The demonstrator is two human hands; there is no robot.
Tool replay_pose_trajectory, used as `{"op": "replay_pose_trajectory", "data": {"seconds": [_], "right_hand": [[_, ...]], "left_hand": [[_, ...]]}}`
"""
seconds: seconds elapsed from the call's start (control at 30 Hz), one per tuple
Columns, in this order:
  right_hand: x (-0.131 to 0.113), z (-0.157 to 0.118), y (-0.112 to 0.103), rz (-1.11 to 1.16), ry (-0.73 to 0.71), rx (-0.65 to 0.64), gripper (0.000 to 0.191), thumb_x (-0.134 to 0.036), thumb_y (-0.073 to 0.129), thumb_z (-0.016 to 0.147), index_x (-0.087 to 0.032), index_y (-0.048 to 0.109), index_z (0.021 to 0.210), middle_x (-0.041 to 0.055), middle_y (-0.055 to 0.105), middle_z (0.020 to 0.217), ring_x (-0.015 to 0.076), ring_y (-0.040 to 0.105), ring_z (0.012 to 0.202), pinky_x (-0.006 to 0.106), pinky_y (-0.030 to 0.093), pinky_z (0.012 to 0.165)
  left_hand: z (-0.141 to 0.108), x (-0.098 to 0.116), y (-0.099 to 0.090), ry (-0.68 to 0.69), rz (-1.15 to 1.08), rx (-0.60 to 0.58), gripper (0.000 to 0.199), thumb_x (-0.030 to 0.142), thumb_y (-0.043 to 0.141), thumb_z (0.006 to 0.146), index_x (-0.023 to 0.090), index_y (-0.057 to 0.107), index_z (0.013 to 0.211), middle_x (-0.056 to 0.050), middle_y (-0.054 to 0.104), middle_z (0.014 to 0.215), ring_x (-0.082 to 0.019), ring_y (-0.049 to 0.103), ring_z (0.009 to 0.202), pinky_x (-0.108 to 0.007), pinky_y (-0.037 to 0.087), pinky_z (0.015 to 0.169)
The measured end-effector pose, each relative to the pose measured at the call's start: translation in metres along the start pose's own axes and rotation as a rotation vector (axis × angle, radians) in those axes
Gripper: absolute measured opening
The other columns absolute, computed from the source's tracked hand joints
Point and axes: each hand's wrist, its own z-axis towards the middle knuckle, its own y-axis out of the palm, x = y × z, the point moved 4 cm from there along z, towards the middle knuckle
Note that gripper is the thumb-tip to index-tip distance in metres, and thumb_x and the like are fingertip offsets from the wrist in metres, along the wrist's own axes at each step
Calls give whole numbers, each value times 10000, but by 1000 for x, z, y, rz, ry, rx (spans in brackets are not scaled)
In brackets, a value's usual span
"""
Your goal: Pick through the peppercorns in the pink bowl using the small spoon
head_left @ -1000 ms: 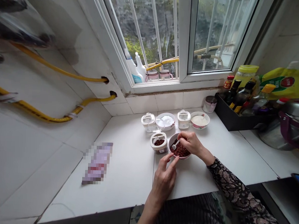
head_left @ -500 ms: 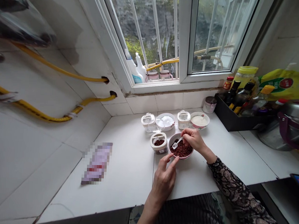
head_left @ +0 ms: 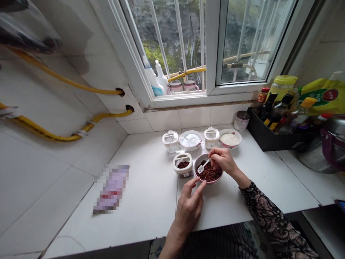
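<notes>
My right hand (head_left: 222, 160) pinches a small white spoon (head_left: 203, 167) over a bowl (head_left: 215, 181) of dark red dried bits. At the bowl's near rim, my left hand (head_left: 190, 203) rests its spread fingertips and holds nothing. Just left of the bowl stands an open clear container (head_left: 183, 170) with a cream rim and the same red bits inside. Behind are a lidded clear container (head_left: 170, 141), a bowl of white grains (head_left: 191, 140), a second lidded container (head_left: 211, 138) and a bowl of pale grains (head_left: 230, 140).
A pixelated purple item (head_left: 112, 191) lies on the counter (head_left: 148, 181) at the left. At the back right are a lidded jar (head_left: 241, 121), a black box (head_left: 276, 142) of bottles and a metal pot (head_left: 313, 157). Spray bottles (head_left: 155, 83) stand on the windowsill.
The spoon's scoop has shifted slightly left and down within the bowl, along with a small motion of my right hand. My left hand stays at the rim.
</notes>
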Motion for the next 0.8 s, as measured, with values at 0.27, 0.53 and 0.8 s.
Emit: {"op": "replay_pose_trajectory", "data": {"seconds": [0.27,0.53,0.8], "right_hand": [[-4,-1,-1,-97,-51,38,124,-184,484,626,-188,608,614,-52,560,412,92,468,320,185,344,347],[-2,-4,6,-115,-59,-111,137,-164,474,635,-188,607,614,-59,537,403,88,451,326,181,331,357],[-1,1,-4,-78,-73,-32,139,-184,463,626,-189,602,610,-58,527,384,96,446,311,191,342,356]], "left_hand": [[1,1,-1,9,-4,8,559,-18,453,899,245,523,1387,-116,535,1300,-209,574,1190,-338,578,935],[0,0,-1,8,-4,-3,550,-16,457,902,234,523,1387,-120,526,1311,-213,565,1202,-342,575,942],[2,2,-2,6,-5,8,553,-20,455,898,240,531,1381,-114,540,1291,-207,578,1187,-334,578,937]]}}
